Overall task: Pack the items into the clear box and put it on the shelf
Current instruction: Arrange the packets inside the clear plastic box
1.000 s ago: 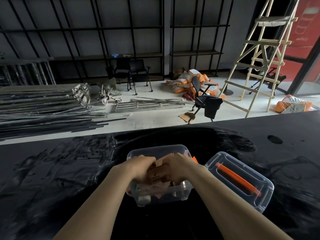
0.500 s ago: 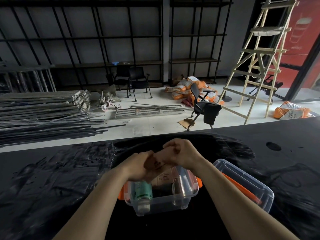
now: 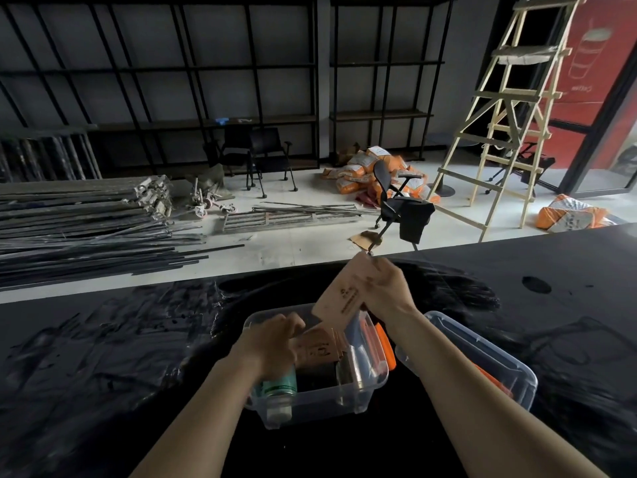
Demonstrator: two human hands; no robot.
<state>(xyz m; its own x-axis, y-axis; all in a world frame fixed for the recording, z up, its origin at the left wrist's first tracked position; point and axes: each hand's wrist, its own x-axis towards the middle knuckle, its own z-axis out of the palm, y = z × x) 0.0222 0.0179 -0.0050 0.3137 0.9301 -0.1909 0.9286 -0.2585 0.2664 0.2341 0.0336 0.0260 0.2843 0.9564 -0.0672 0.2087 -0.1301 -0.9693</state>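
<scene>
A clear plastic box (image 3: 327,401) stands on the black table in front of me. Inside it lie a green-labelled bottle (image 3: 280,388), brown paper packets (image 3: 319,350) and other dark items. My right hand (image 3: 387,288) holds one brown paper packet (image 3: 348,294) in the air above the box's far right corner. My left hand (image 3: 272,343) reaches into the box and grips the packets there. The box's clear lid (image 3: 482,357) with an orange handle lies upside down just to the right of the box.
The black table (image 3: 103,357) stretches wide to both sides. Beyond its far edge is a floor with stacked metal bars (image 3: 79,229), an office chair (image 3: 400,205) and a wooden ladder (image 3: 506,108). Black shelving (image 3: 206,115) lines the back wall.
My hands, pressed together on the packets in the box, have separated: the right hand rose up and right with one packet, while the left stayed low in the box.
</scene>
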